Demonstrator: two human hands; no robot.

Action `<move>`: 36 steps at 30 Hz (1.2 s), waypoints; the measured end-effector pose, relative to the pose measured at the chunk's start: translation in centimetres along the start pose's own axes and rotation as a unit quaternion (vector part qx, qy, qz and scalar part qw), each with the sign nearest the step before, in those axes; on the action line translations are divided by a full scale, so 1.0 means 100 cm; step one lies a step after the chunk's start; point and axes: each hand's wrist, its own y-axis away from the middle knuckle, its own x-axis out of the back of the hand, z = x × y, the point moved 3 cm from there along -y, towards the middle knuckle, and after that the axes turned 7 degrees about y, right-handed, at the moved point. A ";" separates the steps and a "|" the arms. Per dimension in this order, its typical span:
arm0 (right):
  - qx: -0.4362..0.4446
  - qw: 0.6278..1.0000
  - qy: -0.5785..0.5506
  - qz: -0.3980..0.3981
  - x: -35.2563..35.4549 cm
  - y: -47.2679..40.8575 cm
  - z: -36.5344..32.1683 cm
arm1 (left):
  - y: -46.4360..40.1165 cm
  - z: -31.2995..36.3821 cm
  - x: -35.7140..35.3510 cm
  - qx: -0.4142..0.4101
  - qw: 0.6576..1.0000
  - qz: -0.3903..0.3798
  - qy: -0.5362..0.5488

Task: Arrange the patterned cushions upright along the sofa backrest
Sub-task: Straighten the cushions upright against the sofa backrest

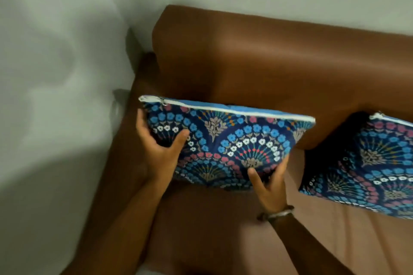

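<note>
**Corner cushion being stood against the backrest**

At centre frame, the left hand (159, 152) grips the left edge of the blue floral-patterned fabric cushion (225, 145), fingers wrapped round it. The cushion stands zip-up against the brown leather sofa backrest (279, 56). The right hand (271, 182) pinches its lower right corner. Far right, a second matching cushion (377, 163) leans already. Next, probably: settle it and let go.

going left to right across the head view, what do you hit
wall → sofa armrest → left hand → held cushion → right hand → second cushion
</note>
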 end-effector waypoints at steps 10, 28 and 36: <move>-0.095 0.985 0.101 -0.099 -0.064 -0.084 0.048 | -0.073 -0.026 0.006 0.105 0.992 0.001 0.062; -0.033 0.926 0.376 -0.003 0.437 0.059 0.163 | 0.361 -0.078 -0.304 0.012 0.932 -0.298 -0.205; -0.098 0.951 0.161 0.244 0.751 -0.002 0.211 | 0.491 -0.043 -0.642 0.235 0.846 -0.469 -0.092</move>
